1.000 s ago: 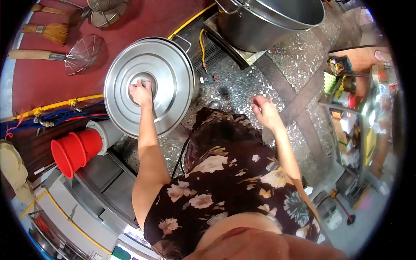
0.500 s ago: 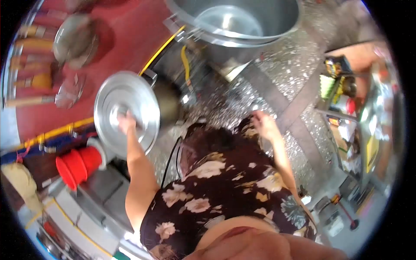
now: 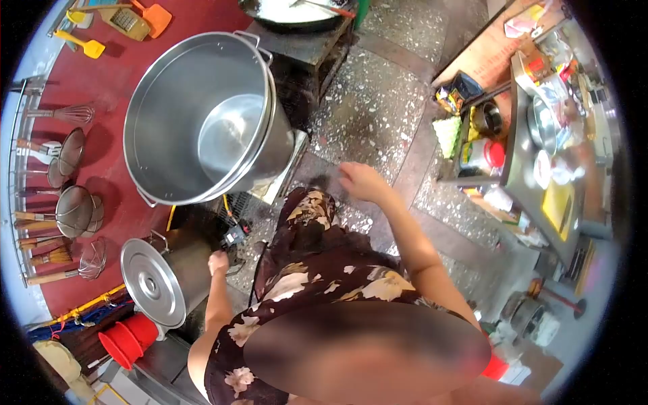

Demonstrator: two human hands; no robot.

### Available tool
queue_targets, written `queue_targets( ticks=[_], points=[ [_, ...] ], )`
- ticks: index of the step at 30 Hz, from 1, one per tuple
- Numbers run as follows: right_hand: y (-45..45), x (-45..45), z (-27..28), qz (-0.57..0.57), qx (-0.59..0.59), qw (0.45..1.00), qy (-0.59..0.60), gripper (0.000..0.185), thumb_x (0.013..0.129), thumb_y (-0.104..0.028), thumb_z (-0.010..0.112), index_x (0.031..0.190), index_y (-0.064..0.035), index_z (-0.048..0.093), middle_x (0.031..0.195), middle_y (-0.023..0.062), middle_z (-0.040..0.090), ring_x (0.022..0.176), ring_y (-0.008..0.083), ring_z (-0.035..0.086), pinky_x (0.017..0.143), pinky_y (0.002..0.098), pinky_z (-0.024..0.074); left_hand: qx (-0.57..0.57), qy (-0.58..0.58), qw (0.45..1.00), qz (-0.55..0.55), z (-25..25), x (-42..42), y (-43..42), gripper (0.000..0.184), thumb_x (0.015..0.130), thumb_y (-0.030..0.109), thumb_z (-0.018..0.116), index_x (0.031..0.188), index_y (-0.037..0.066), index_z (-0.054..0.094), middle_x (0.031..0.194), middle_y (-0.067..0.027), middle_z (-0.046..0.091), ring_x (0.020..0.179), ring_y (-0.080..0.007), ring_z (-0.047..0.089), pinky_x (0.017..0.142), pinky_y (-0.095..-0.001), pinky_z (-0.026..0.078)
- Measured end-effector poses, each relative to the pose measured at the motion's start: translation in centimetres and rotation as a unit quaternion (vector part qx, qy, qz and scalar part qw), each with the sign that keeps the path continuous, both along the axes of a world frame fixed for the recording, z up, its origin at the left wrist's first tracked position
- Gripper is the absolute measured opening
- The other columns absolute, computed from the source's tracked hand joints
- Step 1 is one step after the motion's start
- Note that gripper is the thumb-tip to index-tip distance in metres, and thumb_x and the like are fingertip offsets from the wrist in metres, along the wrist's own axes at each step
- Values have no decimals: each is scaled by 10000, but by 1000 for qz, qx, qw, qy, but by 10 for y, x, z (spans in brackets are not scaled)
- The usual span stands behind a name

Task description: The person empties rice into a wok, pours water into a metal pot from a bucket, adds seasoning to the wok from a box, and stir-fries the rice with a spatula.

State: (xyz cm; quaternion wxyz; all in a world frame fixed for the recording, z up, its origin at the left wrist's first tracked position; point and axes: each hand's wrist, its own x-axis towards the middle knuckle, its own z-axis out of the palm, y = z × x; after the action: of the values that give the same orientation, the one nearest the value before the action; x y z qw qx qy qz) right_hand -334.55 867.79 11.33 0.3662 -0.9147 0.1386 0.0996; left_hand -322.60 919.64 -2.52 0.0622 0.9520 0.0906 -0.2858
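Note:
My left hand (image 3: pixel 217 262) is closed beside a tall metal pot (image 3: pixel 192 260), with nothing visible in it. A round metal lid (image 3: pixel 152 282) with a centre knob covers that pot. Close to the same hand, a small dark burner fitting (image 3: pixel 235 235) sits low under the yellow hose. My right hand (image 3: pixel 363 181) hangs in the air over the speckled floor, loosely open and holding nothing. Ahead of me stands a very large metal stockpot (image 3: pixel 169 101). A smaller shiny round area shows at its bottom.
Strainers (image 3: pixel 73 210) and a whisk (image 3: pixel 71 113) hang along the red wall (image 3: pixel 101 81). Red plastic buckets (image 3: pixel 128 339) stand at lower left. A wok (image 3: pixel 293 23) with white contents is at the top. On the right, a cluttered metal table (image 3: pixel 523 182) borders the terrazzo floor (image 3: pixel 364 94).
My left hand has let go of the lid knob and moved right, beside the pot. The view has turned, bringing the large stockpot further into sight. My right hand has moved forward and left.

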Motion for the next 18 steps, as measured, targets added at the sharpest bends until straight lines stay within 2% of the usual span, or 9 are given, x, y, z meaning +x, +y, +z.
queue_targets(
  ticks=[1,3,5,7,9,12,14,17,18],
  points=[
    [-18,22,-3,16,27,998,-55,251,822,-192,539,1020,-39,564,974,183,590,903,362,578,784,430,472,-36,-22,998,-40,-4,-5,-47,350,814,316,563,1044,64,640,921,-209,649,957,-334,615,845,-395,473],
    [-59,73,2,19,57,983,-172,237,812,-171,551,1017,-54,567,918,174,579,862,362,566,783,416,468,-269,-23,960,-77,-14,0,-135,273,839,227,546,1063,94,628,1005,-167,643,973,-329,606,835,-385,473],
    [-108,132,-6,-4,-79,951,-300,270,790,-184,568,1029,-58,560,979,168,549,911,340,543,801,414,457,-303,-20,936,-181,41,16,-255,230,844,133,522,1045,98,628,1003,-142,647,934,-292,625,807,-353,489],
    [-167,202,-12,-29,-149,951,-271,348,775,-179,578,1099,-64,524,1098,166,495,1007,347,497,843,449,432,-319,-61,863,-387,104,50,-360,231,806,70,547,1021,89,629,970,-126,650,889,-257,636,783,-332,501],
    [-224,270,-17,-76,-218,935,-270,399,773,-170,579,1147,-65,489,1156,177,463,1049,361,470,882,461,403,-396,-293,756,-431,126,83,-441,222,758,18,584,975,45,627,913,-118,655,853,-237,644,764,-333,508],
    [-313,355,-60,-71,-304,911,-270,475,761,-141,587,1215,-94,455,1195,202,437,1091,374,444,905,466,388,-411,-391,732,-377,149,150,-515,256,749,-11,573,990,60,620,937,-98,657,878,-255,636,807,-374,506],
    [-357,394,-87,-50,-400,899,-169,669,710,-88,611,1325,-189,367,1280,218,386,1057,381,507,876,456,426,-359,-463,740,-330,164,190,-543,266,742,-15,576,989,68,626,968,-95,650,911,-258,620,849,-382,481],
    [-399,426,-87,-5,-214,977,-19,761,688,-41,596,1365,-232,305,1332,236,344,1044,405,526,860,470,439,-248,-494,794,-253,193,234,-557,270,753,5,587,1016,60,616,1039,-117,620,990,-281,577,910,-385,423],
    [-411,432,-76,16,-212,977,4,713,698,-46,563,1353,-231,348,1301,248,397,994,410,560,836,470,459,-204,-505,807,-228,193,249,-559,281,760,16,592,1037,60,611,1079,-126,600,1019,-293,559,911,-397,417]
  ],
)
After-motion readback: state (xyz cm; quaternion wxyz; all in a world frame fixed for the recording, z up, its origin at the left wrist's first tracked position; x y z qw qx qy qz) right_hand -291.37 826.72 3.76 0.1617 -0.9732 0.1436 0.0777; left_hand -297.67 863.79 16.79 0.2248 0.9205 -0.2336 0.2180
